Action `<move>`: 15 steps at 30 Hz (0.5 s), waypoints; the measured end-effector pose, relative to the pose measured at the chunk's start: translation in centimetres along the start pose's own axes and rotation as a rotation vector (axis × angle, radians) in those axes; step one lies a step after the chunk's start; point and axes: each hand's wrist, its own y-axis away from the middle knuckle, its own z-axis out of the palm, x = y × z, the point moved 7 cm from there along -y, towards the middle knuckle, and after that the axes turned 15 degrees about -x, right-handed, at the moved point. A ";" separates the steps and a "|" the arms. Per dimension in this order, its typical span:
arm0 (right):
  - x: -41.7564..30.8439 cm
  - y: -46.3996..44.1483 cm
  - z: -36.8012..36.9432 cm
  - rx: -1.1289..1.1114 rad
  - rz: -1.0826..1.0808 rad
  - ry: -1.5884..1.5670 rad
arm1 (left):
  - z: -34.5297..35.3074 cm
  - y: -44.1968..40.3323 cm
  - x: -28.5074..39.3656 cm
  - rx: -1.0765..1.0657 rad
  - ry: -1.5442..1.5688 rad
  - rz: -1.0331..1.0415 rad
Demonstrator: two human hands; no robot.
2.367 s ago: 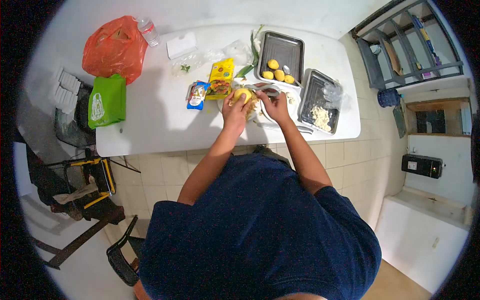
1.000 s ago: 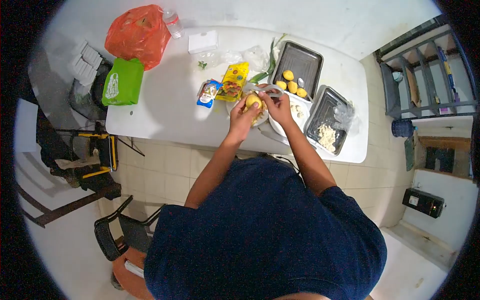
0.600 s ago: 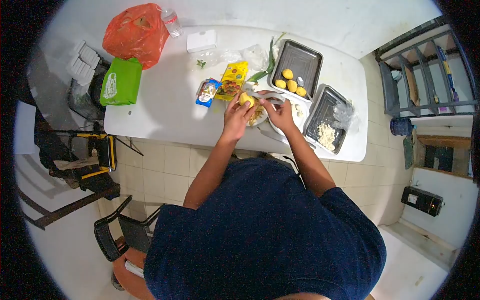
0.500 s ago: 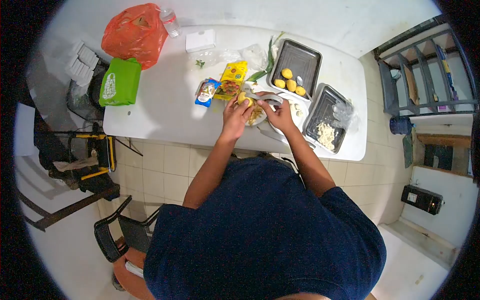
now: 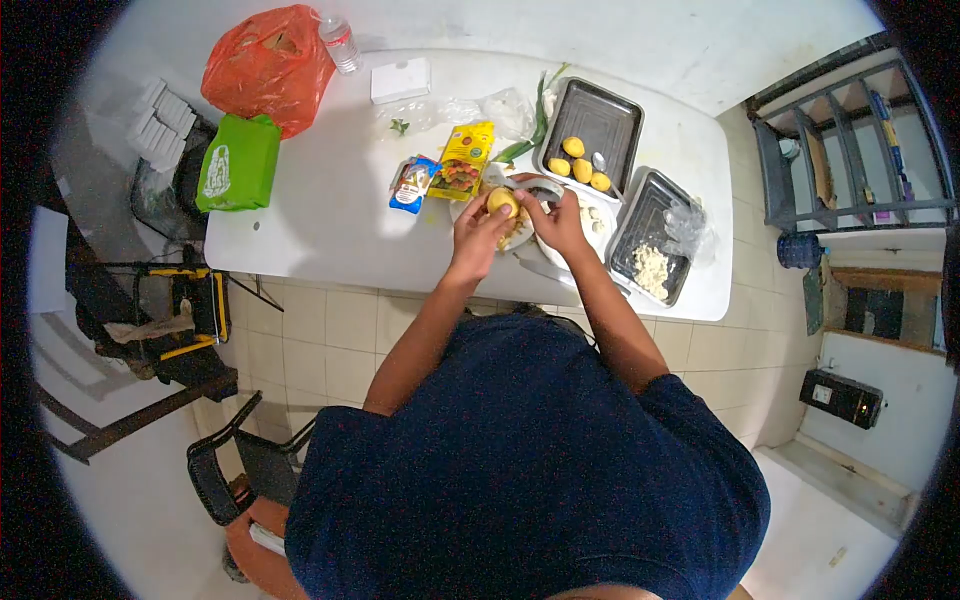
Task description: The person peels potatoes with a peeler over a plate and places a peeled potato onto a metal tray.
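My left hand (image 5: 478, 236) grips a yellow potato (image 5: 502, 201) with the fingers wrapped round it. In my right hand (image 5: 558, 225) is a grey peeler (image 5: 540, 184), its curved handle showing above the knuckles, its blade end close to the potato. Below both hands lies a plate (image 5: 460, 209) with peelings (image 5: 512, 239) on it, partly covered by my fingers. To the right, a white plate or board (image 5: 590, 245) bears small pale pieces. A yellow packet (image 5: 463, 160) and a blue packet (image 5: 412, 185) lie left of the hands.
A dark tray (image 5: 607, 112) holds several peeled potatoes and a spoon. Another tray (image 5: 625, 240) carries chopped pale pieces and a plastic bag (image 5: 688, 232). Green leaves (image 5: 535, 135), a white box (image 5: 400, 80), a bottle (image 5: 341, 46), a red bag (image 5: 270, 70) and a green bag (image 5: 240, 165) are on the table.
The potato has shifted slightly right and turned in my left hand. My right hand and the peeler have moved a little, and the peeler sits at a different angle.
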 end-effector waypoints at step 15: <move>3.8 0.2 0.5 -0.056 0.223 -0.038 | -1.6 -0.2 1.0 -0.083 -0.125 0.001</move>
